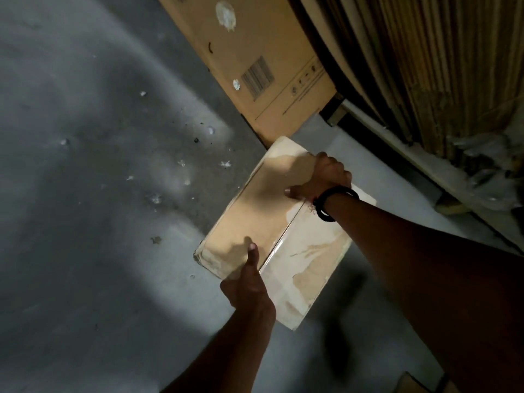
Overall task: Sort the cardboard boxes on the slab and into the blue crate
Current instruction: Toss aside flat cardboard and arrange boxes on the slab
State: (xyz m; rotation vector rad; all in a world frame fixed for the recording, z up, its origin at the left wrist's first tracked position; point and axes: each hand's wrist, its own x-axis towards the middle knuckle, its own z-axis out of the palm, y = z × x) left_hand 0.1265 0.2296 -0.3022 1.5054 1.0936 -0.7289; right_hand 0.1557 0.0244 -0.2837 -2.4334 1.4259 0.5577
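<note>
We see a flat tan cardboard box [272, 222] with a taped seam, held over the grey concrete floor [85, 194]. Left hand [249, 282] pinches its near edge, thumb on top. Right hand [323, 177] curls over its far edge. A big brown carton [255, 52] stands just beyond.

a grey concrete floor [85, 251] fills the left side, flecked with white spatters [181, 163] and dark specks. a pale patch of light [136, 279] falls across its dim surface. at the top lies a flat brown cardboard sheet [249, 52] printed with a barcode. to its right corrugated sheets [425, 66] stand packed on edge above a pale ledge [411, 154], with crumpled plastic [487, 171] beside them.
</note>
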